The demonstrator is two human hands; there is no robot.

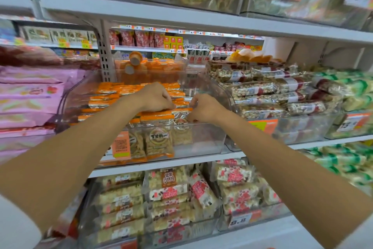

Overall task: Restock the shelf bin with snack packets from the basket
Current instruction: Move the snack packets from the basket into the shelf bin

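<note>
Reaches with both arms into the clear rectangular plastic shelf bin (207, 137), partly filled with orange-edged clear snack packets (113, 95). Pinches the front packet (180, 112) by its top edge with the right hand (202, 107) (fingers curled). Rests the left hand (155, 97), fingers curled too, on the stack just beside; cannot tell whether gripping.
</note>
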